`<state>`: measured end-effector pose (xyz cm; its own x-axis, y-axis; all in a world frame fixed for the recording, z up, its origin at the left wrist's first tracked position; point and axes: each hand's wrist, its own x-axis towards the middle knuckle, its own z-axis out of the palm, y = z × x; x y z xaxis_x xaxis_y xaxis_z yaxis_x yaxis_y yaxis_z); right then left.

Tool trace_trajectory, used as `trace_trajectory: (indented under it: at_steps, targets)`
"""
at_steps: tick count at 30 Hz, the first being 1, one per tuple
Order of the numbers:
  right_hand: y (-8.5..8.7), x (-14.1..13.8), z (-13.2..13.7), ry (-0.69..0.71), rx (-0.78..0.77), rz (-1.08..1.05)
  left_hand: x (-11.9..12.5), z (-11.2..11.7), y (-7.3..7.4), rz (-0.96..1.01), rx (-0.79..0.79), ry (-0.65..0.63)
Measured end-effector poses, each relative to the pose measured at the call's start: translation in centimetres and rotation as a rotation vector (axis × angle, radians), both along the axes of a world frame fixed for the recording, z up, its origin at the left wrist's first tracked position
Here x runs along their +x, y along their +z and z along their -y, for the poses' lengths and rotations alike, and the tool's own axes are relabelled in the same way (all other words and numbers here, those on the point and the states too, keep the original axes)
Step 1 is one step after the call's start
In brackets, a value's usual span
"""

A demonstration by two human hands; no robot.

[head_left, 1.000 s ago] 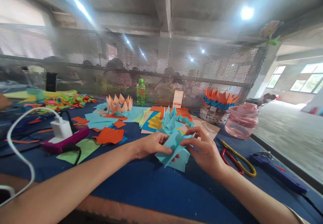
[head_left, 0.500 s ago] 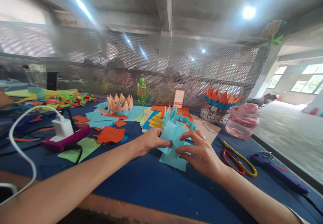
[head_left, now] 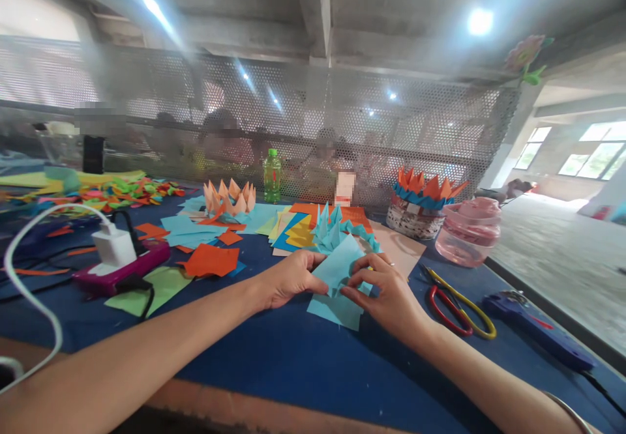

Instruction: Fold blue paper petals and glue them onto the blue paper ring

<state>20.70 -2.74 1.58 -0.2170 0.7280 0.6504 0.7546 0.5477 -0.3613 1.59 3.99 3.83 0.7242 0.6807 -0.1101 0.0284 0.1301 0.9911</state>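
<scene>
"Checking the blue work table point(head_left: 274, 369): what sits nearest the hands?"

"Teal folded paper crown point(head_left: 332, 229) just behind them, red-and-yellow scissors point(head_left: 457, 313) to the right."

"Hand state?"

"Together: left hand point(head_left: 291, 281) and right hand point(head_left: 386, 294) pinch a folded sky-blue paper point(head_left: 337, 284) between them, at the table's front."

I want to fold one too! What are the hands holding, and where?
A folded light-blue paper. The left hand's fingers grip its left side; the right hand's fingers grip its right side.
</scene>
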Motion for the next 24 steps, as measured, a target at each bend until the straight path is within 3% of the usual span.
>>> trace_trajectory:
  at_steps: [10,24]
  targets:
    - [0.3,-0.8,0.3,-0.115,-0.126,-0.056,0.4,0.0,-0.8,-0.017,0.100,0.054]
    - [0.6,-0.9,0.5,-0.248,-0.077,0.060,0.5,0.2,-0.9,-0.009,0.199,0.049]
